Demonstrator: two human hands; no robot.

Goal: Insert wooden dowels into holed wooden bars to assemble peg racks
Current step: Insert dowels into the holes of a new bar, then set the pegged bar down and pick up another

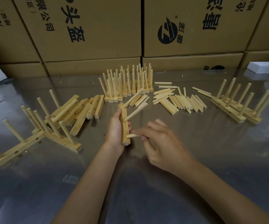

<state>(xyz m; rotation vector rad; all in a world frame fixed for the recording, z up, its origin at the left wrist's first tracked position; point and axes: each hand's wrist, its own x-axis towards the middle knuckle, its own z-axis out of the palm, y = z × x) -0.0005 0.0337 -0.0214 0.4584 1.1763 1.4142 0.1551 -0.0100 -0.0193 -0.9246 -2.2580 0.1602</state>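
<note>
My left hand (115, 131) grips a holed wooden bar (124, 126) held nearly upright above the metal table. Two dowels stick out of the bar's upper part, pointing up and to the right (134, 112). My right hand (161, 143) pinches a third dowel (133, 135) whose tip touches the bar's lower end. Whether that tip sits in a hole is hidden by the bar's edge. Loose dowels (177, 100) lie in a pile behind my hands.
Bare holed bars (82, 110) lie at the left-middle. Finished racks stand at the front left (38, 136), the back centre (127, 84) and the right (238, 107). Cardboard boxes (192, 26) wall off the back. White foam pieces (263, 67) sit at the far right.
</note>
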